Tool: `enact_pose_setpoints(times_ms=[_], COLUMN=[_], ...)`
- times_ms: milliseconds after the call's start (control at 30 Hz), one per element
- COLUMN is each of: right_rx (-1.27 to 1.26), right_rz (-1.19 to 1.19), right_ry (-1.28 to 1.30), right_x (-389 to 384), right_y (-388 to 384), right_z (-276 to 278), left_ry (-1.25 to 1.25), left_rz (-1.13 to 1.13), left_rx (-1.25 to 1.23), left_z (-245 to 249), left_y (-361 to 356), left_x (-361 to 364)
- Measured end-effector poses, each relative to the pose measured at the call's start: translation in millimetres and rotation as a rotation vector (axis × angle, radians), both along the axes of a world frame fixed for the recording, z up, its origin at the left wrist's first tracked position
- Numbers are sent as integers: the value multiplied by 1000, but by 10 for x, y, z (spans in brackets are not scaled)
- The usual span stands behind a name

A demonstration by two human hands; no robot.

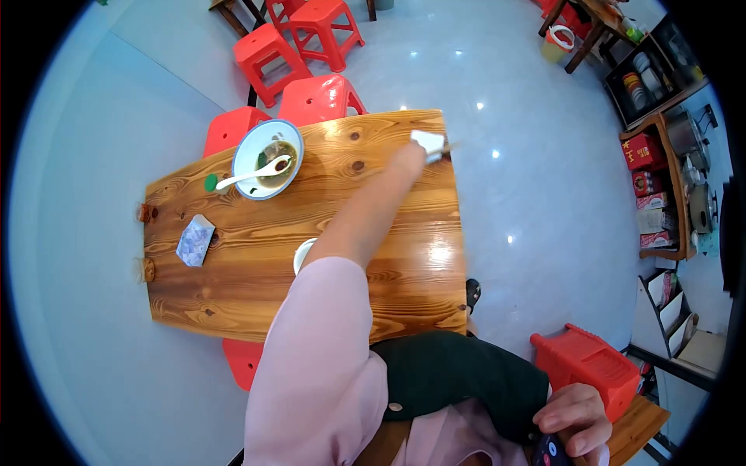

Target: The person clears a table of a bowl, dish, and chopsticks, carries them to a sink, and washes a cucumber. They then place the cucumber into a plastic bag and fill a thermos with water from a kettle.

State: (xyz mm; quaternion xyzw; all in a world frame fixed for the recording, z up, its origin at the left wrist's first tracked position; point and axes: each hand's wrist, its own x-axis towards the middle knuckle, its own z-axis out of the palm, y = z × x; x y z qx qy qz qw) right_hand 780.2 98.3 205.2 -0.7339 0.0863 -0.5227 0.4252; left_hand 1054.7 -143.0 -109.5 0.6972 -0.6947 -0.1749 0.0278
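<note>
My left hand [409, 159] reaches over the far right part of the wooden table [404, 264], its fingers closed on a folded white cloth or tissue [428, 143]. A small brown blurred thing shows beside the cloth, at the table's edge. At the lower right, my right hand [575, 415] is curled around a dark phone [550, 452] with a partly lit screen; the frame cuts it off. On the table's far left side stands a bowl [247, 155] of soup with a white spoon [256, 172] in it. My left arm partly hides a white bowl [301, 255].
A tissue packet [195, 241], a green cap [210, 182] and two small jars [145, 269] [143, 212] are at the table's left. Red stools [315, 99] stand beyond it, another [587, 369] at the lower right. Shelves [666, 186] line the right side.
</note>
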Motion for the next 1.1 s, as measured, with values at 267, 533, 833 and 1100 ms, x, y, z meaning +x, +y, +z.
enact_pose_setpoints(times_ms=[267,533,833,1100], right_rx=[143,312,600,289], right_rz=[305,237,-92,13], right_ry=[-26,26,156,-69], right_x=[-1468,-2136,-2330,-2229], right_y=[-899,-1519,-1646,-1804], right_z=[-465,-701,-1621,-1599], left_ry=[377,569,442,387], left_rz=[-33,800,1123,962], left_rx=[157,401,373,326], left_z=[-74,-2170,-3625,-3130], left_y=[948,954,617,718], left_x=[-2427,-3012,-2104,-2633])
